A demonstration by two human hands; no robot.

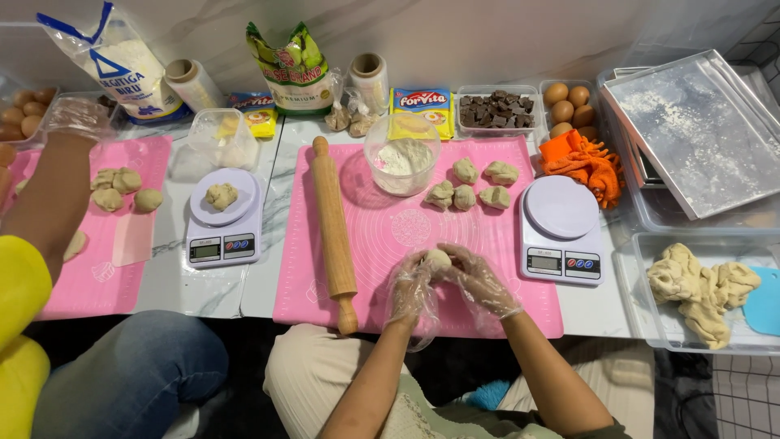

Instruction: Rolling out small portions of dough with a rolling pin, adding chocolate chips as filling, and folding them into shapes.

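My left hand (411, 289) and my right hand (481, 282), both in clear plastic gloves, are cupped together around a small ball of pale dough (439, 259). They hover just above the near part of a pink silicone mat (382, 236). Several shaped dough pieces (465, 196) lie at the far side of the mat. A wooden rolling pin (334, 232) lies lengthwise along the mat's left side.
A white scale (561, 229) stands to the right, a clear flour bowl (401, 156) behind. A tub with a dough mass (702, 293) is far right. Another person's gloved hand (77, 116) works at a second pink mat (114, 236) and scale (222, 215) on the left.
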